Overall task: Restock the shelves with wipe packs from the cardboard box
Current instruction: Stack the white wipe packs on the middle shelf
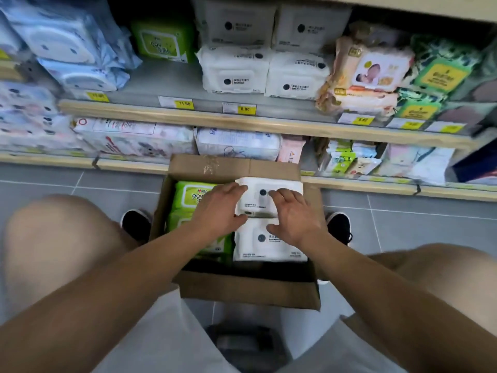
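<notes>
An open cardboard box [242,292] sits on the floor between my feet. Inside, green wipe packs [188,197] fill the left side and white wipe packs lie on the right. My left hand [217,208] and my right hand [293,214] reach into the box on either side of the far white wipe pack [259,196], fingers spread over its top and thumbs at its near edge. A second white pack [266,243] lies nearer to me. On the upper shelf [188,117] stand matching white packs [234,71] and one green pack [161,40].
Blue packs [67,44] crowd the upper shelf's left, pink and green packs [376,74] its right. A gap lies on the shelf in front of the green pack. The lower shelf [129,165] holds more packs. My knees flank the box on grey floor tiles.
</notes>
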{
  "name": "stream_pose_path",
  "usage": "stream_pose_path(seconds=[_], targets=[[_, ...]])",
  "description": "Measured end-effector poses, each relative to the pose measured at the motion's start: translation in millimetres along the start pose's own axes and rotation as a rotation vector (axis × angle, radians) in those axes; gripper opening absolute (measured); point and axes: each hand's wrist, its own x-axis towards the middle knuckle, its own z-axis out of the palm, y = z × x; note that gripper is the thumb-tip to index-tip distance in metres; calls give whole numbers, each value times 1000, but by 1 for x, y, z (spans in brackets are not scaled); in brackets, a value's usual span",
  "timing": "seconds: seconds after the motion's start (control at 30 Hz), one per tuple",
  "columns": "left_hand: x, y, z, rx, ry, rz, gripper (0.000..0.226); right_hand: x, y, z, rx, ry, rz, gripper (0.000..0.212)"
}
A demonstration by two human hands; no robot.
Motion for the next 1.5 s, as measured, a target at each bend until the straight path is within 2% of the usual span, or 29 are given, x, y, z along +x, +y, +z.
stream_pose_path(seconds=[0.23, 0.37, 0.53, 0.67, 0.77, 0.87, 1.0, 1.1, 1.23, 1.33, 1.4, 1.5], targets=[[-19, 9, 42, 8, -232, -77, 82, -25, 12, 42, -3, -130, 5, 82], [-16, 9, 61, 144, -326, -89, 97, -24, 20, 48, -48, -163, -39, 83], [-2, 6, 87, 75, -430, -117, 116, -17, 32, 51, -33, -209, -31, 85], [-7, 8, 97, 45, -396, -36, 107, -8, 36, 55, -55, -268, -31, 87], [-19, 6, 98, 56, -338, 95, 90, 2, 35, 62, -70, -417, -62, 105], [-29, 1, 99, 66, -262, 161, 85, 10, 34, 67, -6, -542, -79, 116], [-31, -9, 97, 25, -284, 190, 77, 17, 28, 69, 62, -565, -67, 118], [-14, -24, 74, -286, -310, 35, 68, 16, 22, 71, 0, -523, -108, 111], [27, -40, 42, -478, -125, -145, 58, 2, 23, 66, -63, -309, -234, 98], [56, -38, 41, -394, -57, -140, 57, -6, 28, 66, -115, -75, -299, 89], [76, -32, 47, -307, -52, -87, 64, -7, 34, 69, -112, 65, -259, 90], [106, -21, 58, -137, -91, -29, 73, -7, 44, 81, -90, 123, -206, 93]])
